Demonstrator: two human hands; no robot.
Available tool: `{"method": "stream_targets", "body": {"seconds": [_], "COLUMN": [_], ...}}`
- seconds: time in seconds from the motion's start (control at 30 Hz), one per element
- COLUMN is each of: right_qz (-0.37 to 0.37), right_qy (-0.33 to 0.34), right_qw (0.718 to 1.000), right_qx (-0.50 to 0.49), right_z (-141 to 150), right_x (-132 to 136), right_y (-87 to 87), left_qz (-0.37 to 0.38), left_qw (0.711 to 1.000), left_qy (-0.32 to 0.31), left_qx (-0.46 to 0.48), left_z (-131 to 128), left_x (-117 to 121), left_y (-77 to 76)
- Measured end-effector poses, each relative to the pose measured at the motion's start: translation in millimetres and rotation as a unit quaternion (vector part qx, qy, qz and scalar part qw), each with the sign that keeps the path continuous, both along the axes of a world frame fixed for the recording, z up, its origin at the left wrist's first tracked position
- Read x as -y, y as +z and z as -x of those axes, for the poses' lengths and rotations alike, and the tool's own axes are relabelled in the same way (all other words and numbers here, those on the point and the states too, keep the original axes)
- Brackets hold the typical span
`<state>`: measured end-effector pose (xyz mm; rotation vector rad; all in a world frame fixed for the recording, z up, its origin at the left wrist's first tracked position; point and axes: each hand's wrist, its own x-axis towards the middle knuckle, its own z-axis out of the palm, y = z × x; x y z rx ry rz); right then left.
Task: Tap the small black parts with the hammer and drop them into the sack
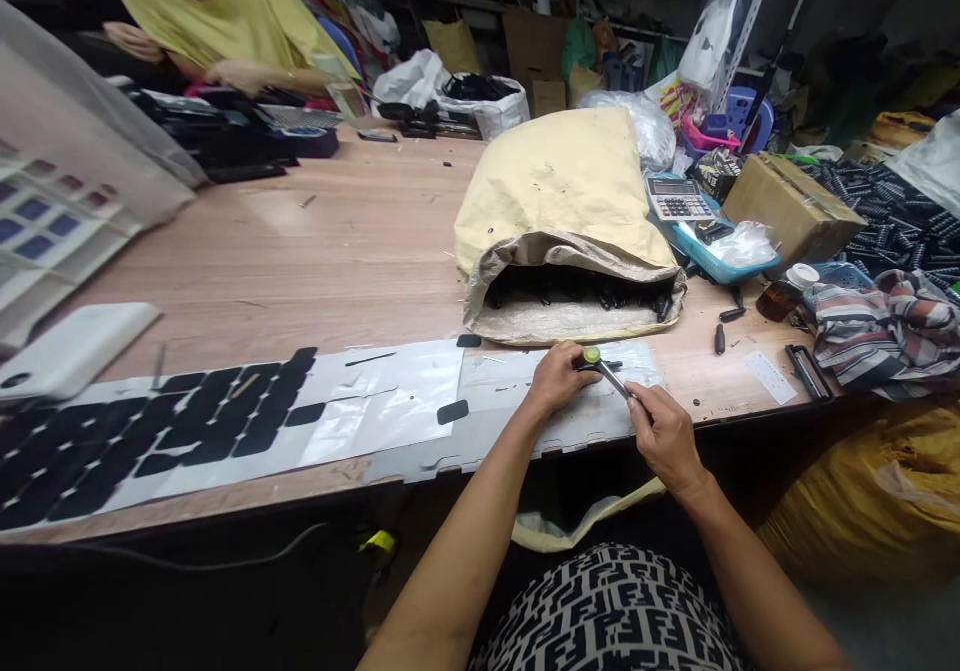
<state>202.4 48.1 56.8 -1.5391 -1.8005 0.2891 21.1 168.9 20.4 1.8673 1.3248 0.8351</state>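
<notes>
Grasped by its shaft in the right hand (664, 436), the green-headed metal tool (616, 382) lies at six o'clock from the open sack (559, 186); the left hand (556, 379) pinches a slim dark piece (611, 364); a skewed tool could slip onto that hand.

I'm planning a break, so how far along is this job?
Under way, total unclear. Black pads in rows look already laid out. In hand: the left hand seems to hold a small dark piece; the right hand holds a green-headed metal tool. Possibly left: the dark items in the open sack, though those could be finished.
</notes>
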Motion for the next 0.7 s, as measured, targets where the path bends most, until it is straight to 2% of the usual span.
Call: {"method": "stream_targets", "body": {"seconds": [0.2,0.37,0.5,0.63,0.7], "right_qz": [0.033,0.029,0.041,0.022,0.0], "right_qy": [-0.015,-0.025,-0.032,-0.05,-0.081], "right_qw": [0.999,0.999,0.999,0.998,0.994], "right_qx": [0.024,0.001,0.014,0.028,0.07], "right_z": [-0.5,-2.9,-6.2,-12.8,-18.5], "right_x": [-0.9,-0.3,-0.4,-5.0,-10.4], "right_y": [0.1,5.5,1.6,-3.1,-5.3], "left_qz": [0.03,0.022,0.019,0.007,0.0], "left_qw": [0.999,0.999,0.999,1.0,1.0], "left_qy": [0.02,0.029,0.035,0.022,0.017], "left_qx": [0.001,0.003,0.001,-0.009,-0.016], "left_z": [-2.9,-3.9,-4.5,-4.0,-3.6], "left_x": [-0.2,0.3,0.1,-0.9,-1.0], "left_y": [0.6,-0.9,-2.5,-3.6,-3.9]}}
